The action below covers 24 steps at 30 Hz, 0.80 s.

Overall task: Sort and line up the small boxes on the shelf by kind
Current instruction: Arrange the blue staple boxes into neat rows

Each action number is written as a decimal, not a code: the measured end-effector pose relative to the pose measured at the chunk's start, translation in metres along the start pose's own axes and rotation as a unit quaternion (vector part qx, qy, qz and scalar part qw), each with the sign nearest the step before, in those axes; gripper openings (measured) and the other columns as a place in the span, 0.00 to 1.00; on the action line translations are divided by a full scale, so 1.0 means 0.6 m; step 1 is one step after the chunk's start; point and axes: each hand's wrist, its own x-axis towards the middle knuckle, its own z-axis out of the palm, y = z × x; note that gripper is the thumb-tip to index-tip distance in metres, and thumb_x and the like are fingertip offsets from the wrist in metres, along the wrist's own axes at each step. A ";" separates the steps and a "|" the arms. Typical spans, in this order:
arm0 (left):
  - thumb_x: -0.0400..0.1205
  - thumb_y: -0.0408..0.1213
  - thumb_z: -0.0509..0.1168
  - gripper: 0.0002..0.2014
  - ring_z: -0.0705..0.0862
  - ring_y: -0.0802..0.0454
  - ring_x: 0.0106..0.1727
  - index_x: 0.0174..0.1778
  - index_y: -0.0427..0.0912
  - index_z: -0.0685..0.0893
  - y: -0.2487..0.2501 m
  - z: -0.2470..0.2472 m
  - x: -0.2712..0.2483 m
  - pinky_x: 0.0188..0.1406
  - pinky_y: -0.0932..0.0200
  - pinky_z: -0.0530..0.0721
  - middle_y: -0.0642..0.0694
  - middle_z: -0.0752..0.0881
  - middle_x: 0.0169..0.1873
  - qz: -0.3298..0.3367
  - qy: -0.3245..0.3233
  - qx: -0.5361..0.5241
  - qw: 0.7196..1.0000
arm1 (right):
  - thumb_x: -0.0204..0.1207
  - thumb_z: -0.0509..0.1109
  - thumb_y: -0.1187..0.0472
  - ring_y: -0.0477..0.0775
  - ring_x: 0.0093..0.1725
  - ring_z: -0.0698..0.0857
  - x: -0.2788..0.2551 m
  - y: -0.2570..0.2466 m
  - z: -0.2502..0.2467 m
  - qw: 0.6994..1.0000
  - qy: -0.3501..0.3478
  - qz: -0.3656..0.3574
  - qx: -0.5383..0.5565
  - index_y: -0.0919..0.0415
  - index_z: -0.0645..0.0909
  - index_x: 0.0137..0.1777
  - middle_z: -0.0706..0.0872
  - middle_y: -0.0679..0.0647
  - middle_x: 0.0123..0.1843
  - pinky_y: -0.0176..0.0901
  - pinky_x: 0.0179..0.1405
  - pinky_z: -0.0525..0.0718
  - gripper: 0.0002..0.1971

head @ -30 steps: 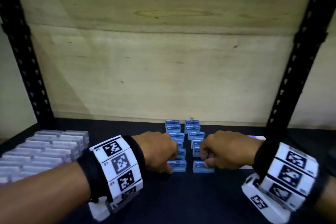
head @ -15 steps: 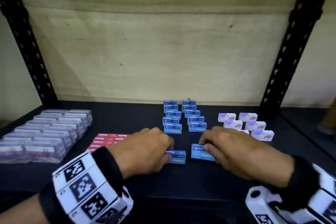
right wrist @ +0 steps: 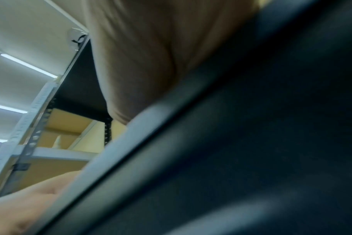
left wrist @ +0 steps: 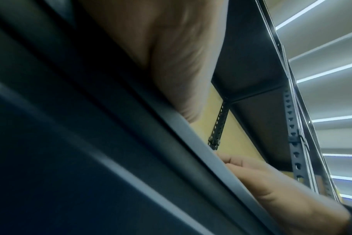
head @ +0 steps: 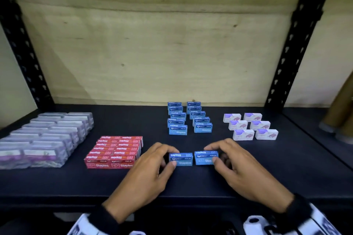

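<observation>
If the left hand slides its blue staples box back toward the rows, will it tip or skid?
The blue staples box lies low and flat-sided on the dark shelf, so it probably skids, not tips. The left hand pinches it at one end, so it may swivel.

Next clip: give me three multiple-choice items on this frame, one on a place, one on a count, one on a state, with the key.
1. Where is the red staple box block?
A. Between the clear-wrapped packs and the blue rows
B. Right of the white boxes
C. Against the back wall

2. How many white boxes stand at the right?
A. Four
B. Six
C. Nine

3. What is the left hand doing?
A. Resting flat on the shelf
B. Pinching a blue staple box
C. Lifting a red box

Key: 1 A, it sits between those groups. 2 B, two columns of three. 3 B, thumb and fingers curl round the box.
</observation>
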 end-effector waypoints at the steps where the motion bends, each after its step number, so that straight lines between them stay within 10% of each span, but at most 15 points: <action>1: 0.84 0.43 0.66 0.08 0.78 0.65 0.43 0.56 0.60 0.80 -0.001 0.000 -0.002 0.41 0.76 0.70 0.70 0.75 0.45 -0.001 0.005 -0.011 1.000 | 0.83 0.66 0.58 0.48 0.44 0.82 -0.001 0.003 0.002 1.000 0.011 0.002 0.019 0.39 0.80 0.58 0.79 0.42 0.49 0.30 0.44 0.77 0.11; 24: 0.82 0.40 0.69 0.09 0.79 0.63 0.45 0.55 0.60 0.84 -0.005 0.000 -0.009 0.40 0.75 0.73 0.66 0.78 0.48 0.006 0.030 -0.041 0.999 | 0.81 0.72 0.57 0.51 0.43 0.82 -0.011 0.024 0.008 0.996 0.029 -0.010 0.088 0.38 0.84 0.58 0.82 0.44 0.46 0.35 0.44 0.81 0.11</action>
